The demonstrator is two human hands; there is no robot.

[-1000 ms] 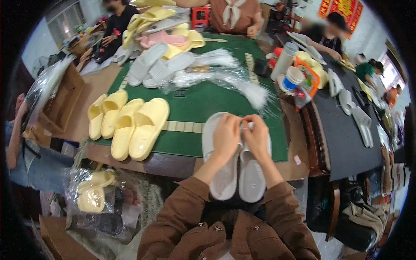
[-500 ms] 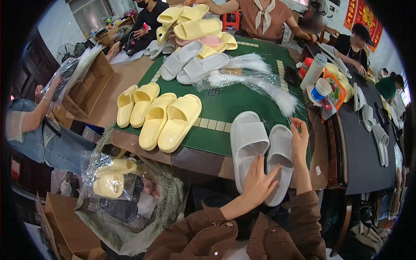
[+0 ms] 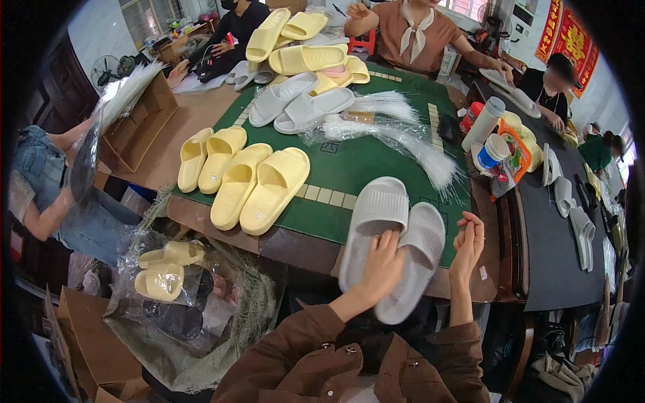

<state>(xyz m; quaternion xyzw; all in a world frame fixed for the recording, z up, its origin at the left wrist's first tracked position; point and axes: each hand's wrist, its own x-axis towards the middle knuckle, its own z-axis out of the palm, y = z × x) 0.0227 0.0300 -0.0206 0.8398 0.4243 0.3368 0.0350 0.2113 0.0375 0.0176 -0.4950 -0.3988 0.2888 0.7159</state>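
A pair of light grey slippers lies at the table's near edge, toes away from me. My left hand (image 3: 384, 267) has its fingers curled at the facing inner edges, on the left slipper (image 3: 378, 205) and against the right slipper (image 3: 426, 232). Off to their right, my right hand (image 3: 468, 242) is raised, its fingers bent inward; anything between the fingertips is too fine to make out. Beyond it, a bundle of thin clear plastic strands (image 3: 433, 161) lies on the green table mat (image 3: 322, 221).
Two pairs of yellow slippers (image 3: 275, 191) stand left of centre, with more grey and yellow slippers (image 3: 309, 60) piled behind. Cups (image 3: 492, 151) and an orange basket stand at right. An open sack (image 3: 195, 363) with bagged slippers is at lower left. Co-workers surround the table.
The grey slippers have turned, their heels swinging left, and sit closer together. My left hand's fingers have curled in between them. My right hand has drawn back from the strands, away from the right slipper.
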